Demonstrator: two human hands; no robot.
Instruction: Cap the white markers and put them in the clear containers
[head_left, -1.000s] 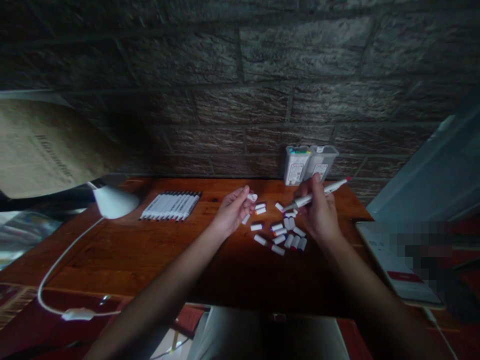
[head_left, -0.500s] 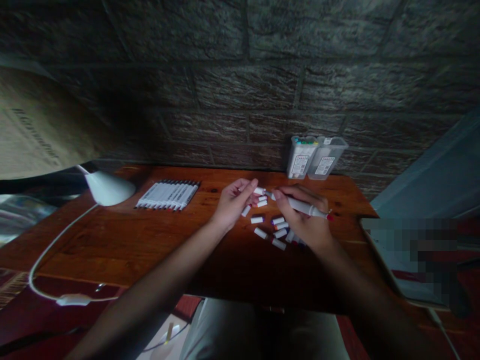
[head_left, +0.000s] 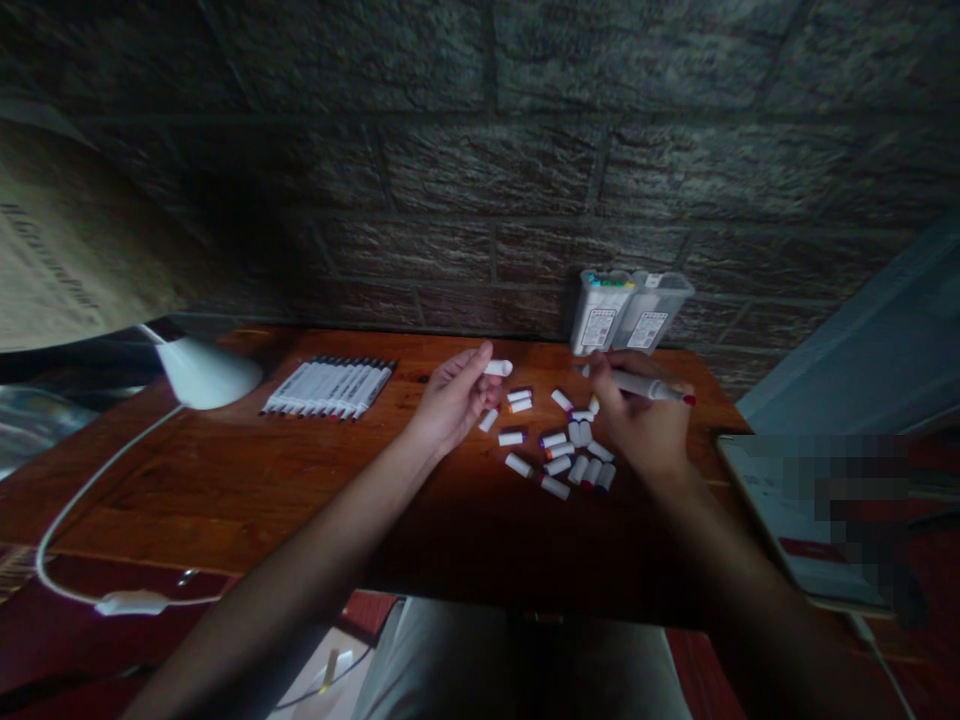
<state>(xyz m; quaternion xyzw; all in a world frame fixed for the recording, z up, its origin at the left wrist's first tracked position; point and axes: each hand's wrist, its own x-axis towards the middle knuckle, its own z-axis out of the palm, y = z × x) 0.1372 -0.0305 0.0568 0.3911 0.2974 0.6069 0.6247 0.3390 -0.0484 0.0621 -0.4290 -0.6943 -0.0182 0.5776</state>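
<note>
My left hand (head_left: pixel 450 400) pinches a small white marker cap (head_left: pixel 498 368) above the wooden table (head_left: pixel 300 480). My right hand (head_left: pixel 641 425) grips a white marker (head_left: pixel 637 385) with a red tip pointing right, held level a short way from the cap. Several loose white caps (head_left: pixel 559 450) with coloured ends lie scattered on the table between and below my hands.
A row of several white markers (head_left: pixel 326 388) lies at the table's back left. Two clear marker boxes (head_left: pixel 630 312) stand against the brick wall. A white lamp (head_left: pixel 199 370) with its cord is at the left. A tablet (head_left: pixel 802 520) lies at the right edge.
The cap and the marker's end were together half a second ago; now my hands have drawn apart, the left holding the cap and the right carrying the marker rightward.
</note>
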